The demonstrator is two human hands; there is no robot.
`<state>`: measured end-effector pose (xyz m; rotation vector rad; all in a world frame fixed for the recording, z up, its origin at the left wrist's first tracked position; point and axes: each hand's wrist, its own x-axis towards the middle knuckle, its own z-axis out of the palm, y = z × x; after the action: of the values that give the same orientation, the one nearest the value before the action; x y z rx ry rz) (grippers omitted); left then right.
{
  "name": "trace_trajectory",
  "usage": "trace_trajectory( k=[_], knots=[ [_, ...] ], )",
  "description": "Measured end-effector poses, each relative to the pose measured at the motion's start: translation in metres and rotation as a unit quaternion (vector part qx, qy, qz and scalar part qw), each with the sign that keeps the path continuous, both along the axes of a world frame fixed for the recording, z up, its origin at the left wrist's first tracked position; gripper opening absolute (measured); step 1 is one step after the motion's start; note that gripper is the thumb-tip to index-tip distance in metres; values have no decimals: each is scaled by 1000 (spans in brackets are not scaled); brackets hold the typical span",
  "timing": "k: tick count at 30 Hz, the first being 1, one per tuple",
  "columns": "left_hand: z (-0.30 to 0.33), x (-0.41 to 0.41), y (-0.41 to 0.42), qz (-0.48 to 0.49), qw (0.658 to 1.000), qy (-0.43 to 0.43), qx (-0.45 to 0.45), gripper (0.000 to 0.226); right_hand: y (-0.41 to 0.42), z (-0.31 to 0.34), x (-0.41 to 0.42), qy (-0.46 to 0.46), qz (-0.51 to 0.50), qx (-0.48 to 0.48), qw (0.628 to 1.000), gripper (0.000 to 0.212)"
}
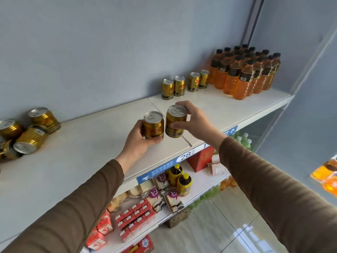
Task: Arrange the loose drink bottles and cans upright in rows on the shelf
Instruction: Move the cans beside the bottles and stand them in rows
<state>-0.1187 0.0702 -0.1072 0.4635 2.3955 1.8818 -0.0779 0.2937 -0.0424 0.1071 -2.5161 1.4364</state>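
- The left hand (135,141) is gripping a gold can (153,125) upright, fingers curling round its base.
- The right hand (195,121) is holding a second can (175,121) by its side, the two cans touching above the white shelf (91,143).
- Four cans (184,84) are standing at the back wall, beside orange bottles (244,73).
- Loose cans (27,132) are lying heaped at the far left.

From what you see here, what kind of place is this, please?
Most likely a small shop or convenience store. The white shelf has a blue price strip along its edge, orange drink bottles stand grouped in rows, and packaged snacks fill the shelf below.
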Motion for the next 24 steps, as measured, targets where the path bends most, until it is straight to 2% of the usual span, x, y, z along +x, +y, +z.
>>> trace_trajectory(
  k=[15, 24],
  knots=[
    [4, -64, 150, -68, 998, 15, -1, 62, 147, 2, -43, -23, -35, 40, 998, 67],
    [3, -104, 245, -24, 1000, -4, -13, 66, 249, 1, -106, -54, 9, 96, 994, 69]
  ],
)
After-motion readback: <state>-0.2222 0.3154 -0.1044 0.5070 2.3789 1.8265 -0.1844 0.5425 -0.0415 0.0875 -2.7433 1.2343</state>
